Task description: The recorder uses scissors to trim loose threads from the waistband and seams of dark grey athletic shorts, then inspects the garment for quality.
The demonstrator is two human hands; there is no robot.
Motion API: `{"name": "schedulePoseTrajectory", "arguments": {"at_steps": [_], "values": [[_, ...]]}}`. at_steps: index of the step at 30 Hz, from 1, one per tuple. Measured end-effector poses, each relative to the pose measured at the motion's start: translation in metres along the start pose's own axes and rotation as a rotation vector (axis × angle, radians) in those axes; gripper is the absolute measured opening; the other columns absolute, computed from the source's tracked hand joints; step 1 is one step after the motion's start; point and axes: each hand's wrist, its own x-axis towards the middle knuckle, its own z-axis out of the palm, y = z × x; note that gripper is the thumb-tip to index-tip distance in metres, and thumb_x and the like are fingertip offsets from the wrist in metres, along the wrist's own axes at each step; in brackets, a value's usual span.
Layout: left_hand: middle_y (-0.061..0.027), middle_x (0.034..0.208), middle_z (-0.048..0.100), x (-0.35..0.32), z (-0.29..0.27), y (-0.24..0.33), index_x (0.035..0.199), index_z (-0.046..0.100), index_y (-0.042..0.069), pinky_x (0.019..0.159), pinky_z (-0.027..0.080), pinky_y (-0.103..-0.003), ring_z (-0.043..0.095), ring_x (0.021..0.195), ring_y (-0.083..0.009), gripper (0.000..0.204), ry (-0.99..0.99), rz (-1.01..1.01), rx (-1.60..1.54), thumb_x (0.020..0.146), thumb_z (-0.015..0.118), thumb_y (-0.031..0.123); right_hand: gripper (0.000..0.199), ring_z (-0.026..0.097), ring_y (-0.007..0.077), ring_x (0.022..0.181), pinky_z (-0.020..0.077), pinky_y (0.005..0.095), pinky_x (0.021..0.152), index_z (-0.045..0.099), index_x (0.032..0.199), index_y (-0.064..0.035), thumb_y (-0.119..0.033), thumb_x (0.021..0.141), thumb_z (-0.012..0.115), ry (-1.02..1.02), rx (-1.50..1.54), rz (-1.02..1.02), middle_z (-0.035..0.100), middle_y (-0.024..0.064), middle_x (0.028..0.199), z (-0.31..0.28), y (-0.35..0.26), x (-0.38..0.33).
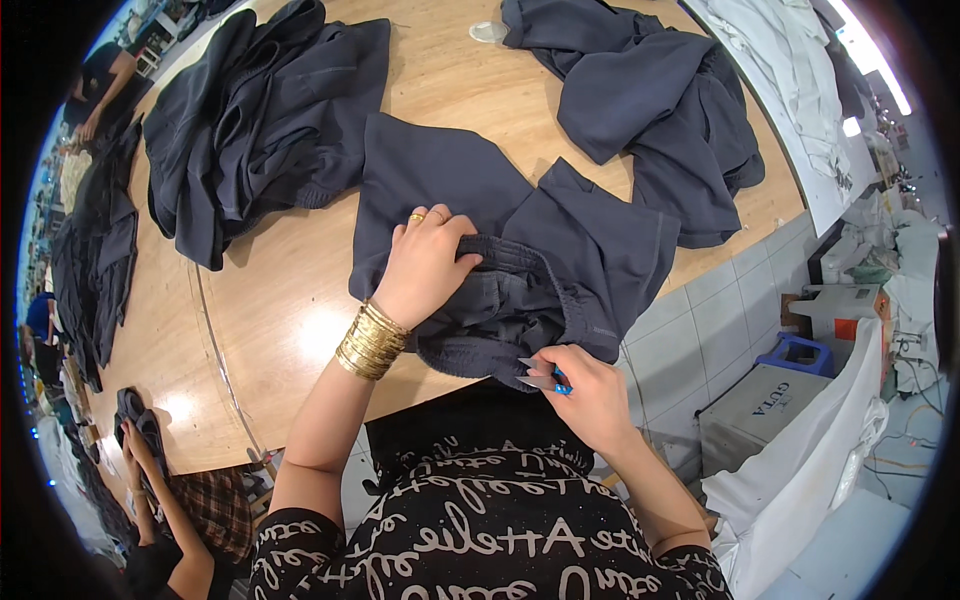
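Note:
A pair of dark grey shorts (430, 165) with a gathered elastic waistband lies on the wooden table, its waist opening turned toward me. My left hand (432, 262) is closed on the far left part of the waistband, thumb and fingers pinching the cloth. Gold rings and a stack of gold bangles show on that arm. In my right hand (592, 395) is a small pair of thread snips (546, 383) with blue on the handle. Its two blades are apart, pointing left, right at the near edge of the waistband.
Dark garment piles lie at the far left (270, 120) and far right (660, 100) of the table (300, 300). A co-worker's hands (135, 450) handle dark cloth at lower left. Right of the table stand a grey box (765, 415), a blue stool (795, 353) and white cloth (810, 500).

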Motion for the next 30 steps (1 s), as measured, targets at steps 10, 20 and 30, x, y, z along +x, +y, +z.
{"name": "schedulePoseTrajectory", "arguments": {"at_steps": [10,20,30], "values": [[0.0047,0.079,0.051,-0.007,-0.043,0.013,0.083,0.051,0.005,0.073,0.039,-0.02,0.044,0.079,-0.0026,0.014,-0.327,-0.286,-1.194,0.088,0.059,0.015,0.031,0.054,0.0094,0.066,0.0449,0.0206,0.06,0.06,0.102,-0.0055,0.005,0.073,0.068,0.356,0.305,0.116,0.059,0.0048,0.083,-0.019,-0.002,0.021],[0.001,0.089,0.063,-0.026,-0.042,0.034,0.097,0.061,-0.001,0.075,0.044,-0.019,0.054,0.081,-0.0034,0.02,-0.402,-0.348,-1.331,0.082,0.067,0.01,0.029,0.053,0.0119,0.067,0.0441,0.0236,0.06,0.059,0.101,-0.0035,-0.005,0.075,0.071,0.245,0.408,0.126,0.059,0.0053,0.082,-0.033,-0.021,0.04],[0.0017,0.08,0.062,-0.031,-0.046,0.049,0.091,0.062,-0.001,0.066,0.043,-0.018,0.053,0.073,-0.0022,0.018,-0.315,-0.324,-1.24,0.079,0.07,0.011,0.029,0.056,0.0183,0.062,0.044,0.0294,0.056,0.058,0.095,-0.007,-0.019,0.073,0.074,0.271,0.074,-0.008,0.061,0.0032,0.076,-0.044,-0.034,0.028]]}}
